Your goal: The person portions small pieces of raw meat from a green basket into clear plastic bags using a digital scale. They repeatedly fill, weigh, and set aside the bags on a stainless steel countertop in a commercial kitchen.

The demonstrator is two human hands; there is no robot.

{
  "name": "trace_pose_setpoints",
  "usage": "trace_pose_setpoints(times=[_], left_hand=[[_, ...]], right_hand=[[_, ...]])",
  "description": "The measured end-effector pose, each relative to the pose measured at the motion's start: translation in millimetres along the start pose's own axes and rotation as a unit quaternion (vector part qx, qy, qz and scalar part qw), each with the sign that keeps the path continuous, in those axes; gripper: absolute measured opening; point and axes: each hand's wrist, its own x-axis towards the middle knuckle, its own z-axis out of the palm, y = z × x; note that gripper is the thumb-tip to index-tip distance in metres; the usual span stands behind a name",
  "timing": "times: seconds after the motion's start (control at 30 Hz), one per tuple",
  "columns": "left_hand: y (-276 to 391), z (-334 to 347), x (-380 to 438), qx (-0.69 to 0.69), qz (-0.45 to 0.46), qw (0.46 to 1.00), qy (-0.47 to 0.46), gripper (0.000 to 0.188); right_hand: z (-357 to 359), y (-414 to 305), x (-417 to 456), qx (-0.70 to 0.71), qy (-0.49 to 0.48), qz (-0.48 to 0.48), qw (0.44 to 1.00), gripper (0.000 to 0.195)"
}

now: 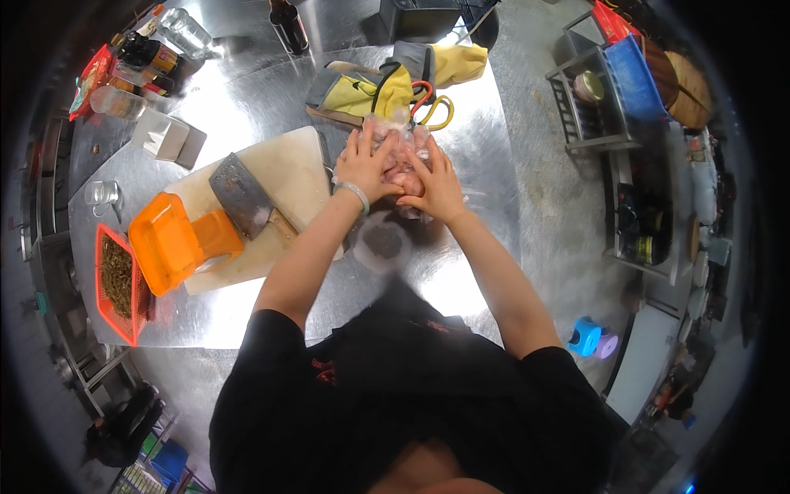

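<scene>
A clear plastic bag of pinkish raw meat [404,176] lies on the steel table in front of me. My left hand [364,167], with a pale bangle at the wrist, is spread over its left side. From the right, my right hand [437,185] grips the same bag, fingers splayed and thumb close to the left one. Parts of the bag are hidden under both palms. Just beyond it are scissors with red and yellow handles [439,113], their blades out of sight. A yellow and grey cloth item [364,92] lies beside them.
Left of my hands, a cleaver [242,192] rests on a white cutting board [290,154]. An orange plastic container [163,244] overlaps the board's left part. Nearby stand a red basket of dried material [117,278], a glass mug [102,193], a napkin box [160,134] and several bottles [148,52].
</scene>
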Motion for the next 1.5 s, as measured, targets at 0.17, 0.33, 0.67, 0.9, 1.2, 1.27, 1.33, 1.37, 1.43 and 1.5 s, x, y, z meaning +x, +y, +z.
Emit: trace_pose_setpoints(times=[0.17, 0.33, 0.67, 0.9, 1.2, 1.27, 1.33, 1.37, 1.43, 1.5], left_hand=[[-23.2, -4.8, 4.0, 0.022, 0.054, 0.993, -0.105, 0.087], [-31.1, 9.0, 9.7, -0.057, 0.000, 0.997, -0.042, 0.066], [-70.9, 18.2, 5.1, -0.748, -0.247, 0.616, -0.005, 0.045], [-13.7, -36.8, -42.3, -0.698, 0.005, 0.706, 0.118, 0.061], [-15.2, -38.2, -156.6, -0.853, -0.170, 0.494, 0.008, 0.030], [37.8, -60.3, -142.2, -0.868, -0.288, 0.403, 0.003, 0.027], [88.9, -64.6, -122.3, -0.905, -0.351, 0.237, -0.036, 0.024], [110.6, -63.8, -120.8, -0.931, -0.326, 0.133, -0.097, 0.024], [146.5, -41.8, -112.7, -0.915, -0.326, 0.157, -0.180, 0.024], [183.8, 7.5, -92.3, -0.870, -0.316, 0.301, -0.227, 0.026]], right_hand=[[19.2, 27.7, -19.8, 0.035, -0.020, 0.037, 0.999, 0.052], [-11.5, 51.7, -30.6, 0.468, 0.052, 0.315, 0.824, 0.029], [-58.0, 48.3, -27.1, 0.589, 0.015, 0.361, 0.723, 0.027], [-50.7, -10.5, 3.1, 0.375, -0.069, 0.290, 0.878, 0.032], [-49.0, 50.1, -29.2, 0.485, -0.118, 0.433, 0.751, 0.029], [-53.8, 90.9, -61.7, 0.552, -0.044, 0.431, 0.713, 0.028], [-94.6, 110.3, -95.8, 0.659, 0.018, 0.407, 0.632, 0.030], [-125.8, 109.9, -113.6, 0.729, 0.005, 0.393, 0.560, 0.034], [-179.7, 123.7, -154.3, 0.773, 0.013, 0.385, 0.505, 0.031], [-203.4, 168.9, -214.7, 0.759, 0.088, 0.352, 0.541, 0.031]])
